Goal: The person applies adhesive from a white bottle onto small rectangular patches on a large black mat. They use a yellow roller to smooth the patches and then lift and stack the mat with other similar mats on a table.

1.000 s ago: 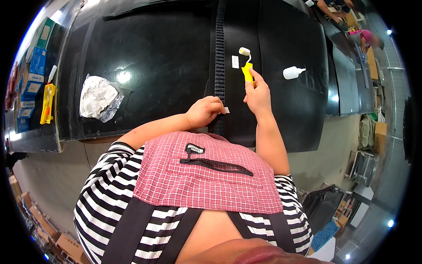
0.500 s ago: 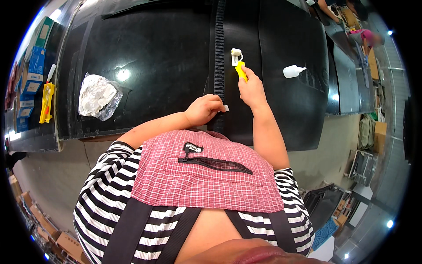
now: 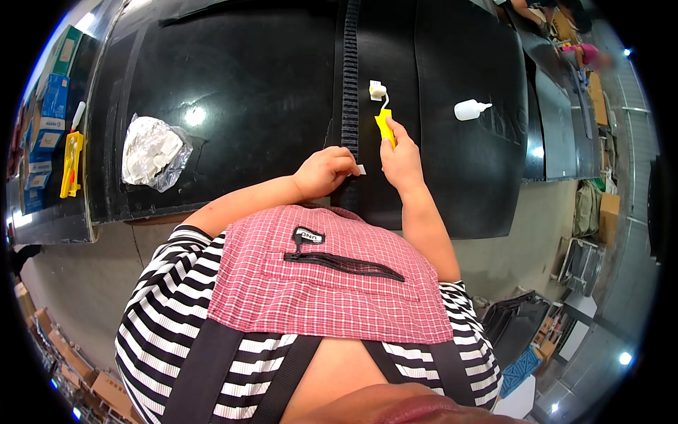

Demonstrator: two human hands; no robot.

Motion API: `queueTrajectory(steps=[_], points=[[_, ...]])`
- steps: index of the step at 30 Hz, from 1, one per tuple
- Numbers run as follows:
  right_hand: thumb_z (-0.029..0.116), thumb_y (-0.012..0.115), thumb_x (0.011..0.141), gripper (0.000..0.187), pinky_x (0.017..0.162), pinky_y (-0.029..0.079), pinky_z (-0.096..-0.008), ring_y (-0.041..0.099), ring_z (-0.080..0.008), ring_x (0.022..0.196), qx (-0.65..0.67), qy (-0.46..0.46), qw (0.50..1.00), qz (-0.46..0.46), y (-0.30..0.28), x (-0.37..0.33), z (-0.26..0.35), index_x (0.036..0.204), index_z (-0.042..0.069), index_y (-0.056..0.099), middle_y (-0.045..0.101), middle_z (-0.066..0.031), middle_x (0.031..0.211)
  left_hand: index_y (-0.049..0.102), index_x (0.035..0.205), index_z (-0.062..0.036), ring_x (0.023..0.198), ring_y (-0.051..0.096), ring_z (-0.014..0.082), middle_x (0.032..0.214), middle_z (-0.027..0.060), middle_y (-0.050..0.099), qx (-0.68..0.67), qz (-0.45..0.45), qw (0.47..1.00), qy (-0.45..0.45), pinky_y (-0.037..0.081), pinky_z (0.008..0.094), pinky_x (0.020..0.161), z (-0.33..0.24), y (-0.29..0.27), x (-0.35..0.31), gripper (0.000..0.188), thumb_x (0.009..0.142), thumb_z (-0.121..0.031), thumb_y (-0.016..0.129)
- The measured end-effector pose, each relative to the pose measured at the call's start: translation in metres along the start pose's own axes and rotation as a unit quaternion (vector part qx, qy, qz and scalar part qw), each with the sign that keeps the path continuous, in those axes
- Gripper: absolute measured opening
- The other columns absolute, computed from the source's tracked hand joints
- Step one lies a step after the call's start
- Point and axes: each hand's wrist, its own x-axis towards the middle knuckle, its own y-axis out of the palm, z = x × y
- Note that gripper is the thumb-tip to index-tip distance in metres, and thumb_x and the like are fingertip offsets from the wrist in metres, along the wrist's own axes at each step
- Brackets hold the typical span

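My right hand (image 3: 402, 157) is wrapped round the yellow handle of a small roller (image 3: 383, 121). Its pale roller head rests at a white label-like piece (image 3: 374, 90) on the black sheet (image 3: 459, 169). Fingers pinched, my left hand (image 3: 327, 170) holds a small white piece (image 3: 361, 169) by its edge, close to the near end of a dark ribbed strip (image 3: 350, 85). That strip runs away from me across the black surface. A clear plastic bag of white pieces (image 3: 154, 152) lies to the left, and a white squeeze bottle (image 3: 471, 109) lies on its side to the right.
At the far left are a yellow tray-like holder (image 3: 71, 166) with a white-handled tool and several blue boxes (image 3: 53, 113). Another person's arm (image 3: 526, 10) shows at the upper right, beside a second dark work surface (image 3: 561, 134). Cardboard boxes (image 3: 113, 396) stand at the lower left.
The roller head has shifted slightly, and more of its handle and wire neck shows as my right hand draws nearer to me. My left hand keeps its pinch and has barely moved.
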Motion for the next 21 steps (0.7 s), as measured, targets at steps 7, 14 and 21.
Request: queueTrajectory(steps=[7,14,21], points=[[0.014,0.055,0.095,0.047,0.099,0.052,-0.0470,0.066,-0.0436,0.111,-0.091,-0.014,0.996,0.005,-0.007,-0.013,0.014,0.141,0.004,0.056,0.067,-0.0277,0.122,0.072,0.093,-0.0092,0.094,0.066,0.0297,0.097,0.0076,0.067,-0.007,0.004,1.000,-0.011,0.056,0.0388,0.082,0.002,0.001,-0.001,0.016,0.083,0.002,0.069],[0.017,0.054,0.096,0.049,0.099,0.052,-0.0469,0.066,-0.0432,0.111,-0.120,-0.011,0.992,0.024,-0.015,-0.023,0.013,0.143,0.005,0.054,0.067,-0.0267,0.123,0.073,0.094,-0.0082,0.094,0.066,0.0295,0.099,0.0089,0.067,-0.008,0.003,1.000,-0.011,0.056,0.0370,0.082,0.002,0.000,0.000,0.021,0.080,0.008,0.068],[0.016,0.057,0.096,0.047,0.083,0.057,-0.0387,0.074,-0.0325,0.093,-0.020,0.071,0.995,0.068,-0.035,-0.029,0.014,0.142,0.007,0.057,0.073,-0.0218,0.110,0.073,0.093,-0.0085,0.094,0.066,0.0296,0.099,0.0084,0.067,-0.014,0.002,1.000,-0.015,0.056,0.0378,0.083,0.000,-0.001,-0.001,0.018,0.082,0.005,0.069]])
